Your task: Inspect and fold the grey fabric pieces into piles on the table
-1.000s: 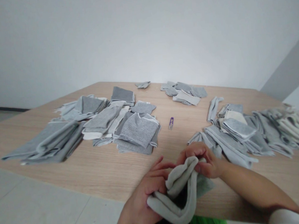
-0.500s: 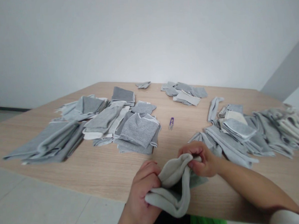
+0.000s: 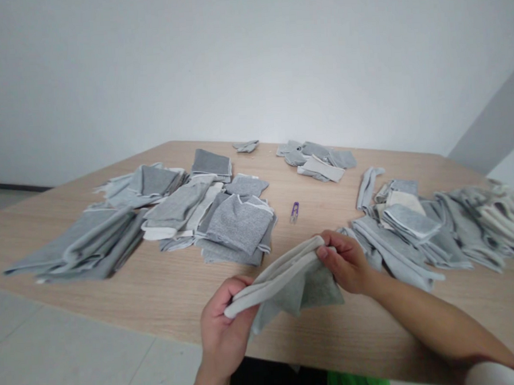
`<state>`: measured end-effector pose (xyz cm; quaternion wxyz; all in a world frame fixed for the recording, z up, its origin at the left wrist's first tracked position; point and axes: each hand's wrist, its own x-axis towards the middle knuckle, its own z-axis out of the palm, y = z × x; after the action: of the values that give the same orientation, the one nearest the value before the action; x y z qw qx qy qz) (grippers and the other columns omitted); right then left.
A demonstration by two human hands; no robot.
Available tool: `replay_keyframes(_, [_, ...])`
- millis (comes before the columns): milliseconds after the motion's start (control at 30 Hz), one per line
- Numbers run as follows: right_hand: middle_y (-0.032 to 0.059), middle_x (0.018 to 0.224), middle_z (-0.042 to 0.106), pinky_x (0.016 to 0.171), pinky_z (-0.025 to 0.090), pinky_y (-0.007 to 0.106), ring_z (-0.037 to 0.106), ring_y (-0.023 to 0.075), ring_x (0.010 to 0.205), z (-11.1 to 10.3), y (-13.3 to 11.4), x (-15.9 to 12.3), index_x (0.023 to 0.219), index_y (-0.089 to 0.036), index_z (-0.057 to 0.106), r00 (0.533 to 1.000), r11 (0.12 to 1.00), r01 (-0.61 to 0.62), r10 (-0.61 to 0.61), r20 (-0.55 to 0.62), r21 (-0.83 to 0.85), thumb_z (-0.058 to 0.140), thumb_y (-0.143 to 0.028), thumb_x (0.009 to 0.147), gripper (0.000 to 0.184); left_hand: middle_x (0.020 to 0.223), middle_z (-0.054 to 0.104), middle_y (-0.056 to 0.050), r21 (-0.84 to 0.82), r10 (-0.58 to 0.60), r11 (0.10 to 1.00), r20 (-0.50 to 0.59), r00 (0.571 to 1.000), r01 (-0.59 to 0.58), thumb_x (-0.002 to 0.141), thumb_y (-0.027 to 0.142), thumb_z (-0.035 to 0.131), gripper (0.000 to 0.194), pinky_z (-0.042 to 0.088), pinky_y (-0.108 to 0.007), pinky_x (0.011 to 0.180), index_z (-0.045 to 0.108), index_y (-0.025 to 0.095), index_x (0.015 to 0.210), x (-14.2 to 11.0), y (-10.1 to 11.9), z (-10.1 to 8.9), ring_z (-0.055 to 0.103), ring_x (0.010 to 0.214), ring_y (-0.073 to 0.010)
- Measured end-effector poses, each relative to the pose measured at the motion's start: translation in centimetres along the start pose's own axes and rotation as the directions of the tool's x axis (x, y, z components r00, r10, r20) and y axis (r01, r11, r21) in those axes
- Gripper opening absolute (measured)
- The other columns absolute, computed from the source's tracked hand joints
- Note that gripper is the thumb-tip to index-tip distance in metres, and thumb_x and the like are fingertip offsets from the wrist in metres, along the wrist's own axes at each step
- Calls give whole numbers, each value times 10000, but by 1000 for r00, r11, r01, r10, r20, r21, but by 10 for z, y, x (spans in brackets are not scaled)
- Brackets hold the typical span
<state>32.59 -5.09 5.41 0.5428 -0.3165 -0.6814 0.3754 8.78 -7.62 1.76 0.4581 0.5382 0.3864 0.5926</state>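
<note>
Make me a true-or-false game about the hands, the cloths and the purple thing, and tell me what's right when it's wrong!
1. The left hand and right hand hold the same grey cloth. True.
2. The held cloth is spread flat on the table. False: the hands hold it up by its thick, pale edge.
3. The purple-handled snips lie on the table. True.
4. The tabletop is bright red. False: it is light wood-coloured.
5. There is a left cloth pile and a right cloth pile, with the snips between. True.
</note>
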Motion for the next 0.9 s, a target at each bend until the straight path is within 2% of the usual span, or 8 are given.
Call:
replay_keyframes(133, [-43, 626, 465, 483, 304, 197, 365, 86, 535, 3, -1, -1, 807, -195, 536, 997, 998, 53, -52, -49, 22, 548, -339, 945, 200, 601, 548, 44, -93, -205, 976, -106, 973, 196, 703, 268, 758, 236, 338, -207, 518, 559, 185, 607, 3, -1, 2, 426, 532, -88])
replay_keyframes(233, [-37, 650, 491, 502, 324, 196, 394, 87, 554, 5, -5, -3, 832, -199, 548, 990, 993, 117, -119, -74, -28, 549, -317, 948, 166, 535, 486, 70, -159, -285, 951, -129, 950, 263, 680, 289, 778, 256, 303, -196, 491, 556, 182, 612, 5, -4, 0, 364, 496, -72])
replay_keyframes(333, [-31, 658, 508, 507, 341, 196, 419, 89, 557, 6, -9, -5, 841, -200, 551, 976, 979, 194, -199, -88, -69, 553, -319, 947, 159, 531, 499, 67, -192, -309, 940, -123, 943, 283, 662, 295, 801, 276, 314, -192, 503, 558, 174, 611, 6, -7, -2, 382, 516, -74])
replay_keyframes(467, [-13, 667, 551, 514, 384, 209, 459, 104, 560, 6, -11, -5, 826, -208, 523, 968, 970, 242, -243, -60, -26, 569, -346, 933, 181, 575, 583, 36, -253, -356, 912, -94, 930, 324, 647, 290, 811, 243, 371, -206, 556, 605, 161, 644, 7, -10, -3, 463, 567, -94])
replay_keyframes(567, [43, 812, 656, 600, 455, 242, 563, 130, 663, 4, -10, -6, 882, -212, 539, 967, 966, 254, -254, 9, 48, 595, -305, 915, 114, 594, 609, 23, -280, -359, 907, -116, 926, 316, 628, 286, 813, 236, 392, -215, 571, 618, 157, 656, 8, -9, -2, 495, 584, -106])
replay_keyframes(667, [81, 942, 698, 641, 479, 257, 618, 138, 719, 1, -10, -7, 912, -213, 553, 959, 958, 264, -273, 74, 107, 636, -241, 881, 92, 572, 598, 32, -300, -362, 903, -147, 920, 308, 609, 286, 819, 256, 391, -211, 549, 598, 162, 641, 9, -8, 0, 486, 556, -100])
replay_keyframes(900, [103, 847, 706, 588, 483, 250, 640, 150, 687, 0, -18, 0, 802, -199, 539, 939, 945, 307, -320, 126, 108, 651, -258, 840, 132, 614, 634, 37, -326, -352, 905, -206, 913, 275, 598, 316, 842, 311, 412, -207, 523, 580, 179, 691, 7, -5, 1, 527, 534, -103])
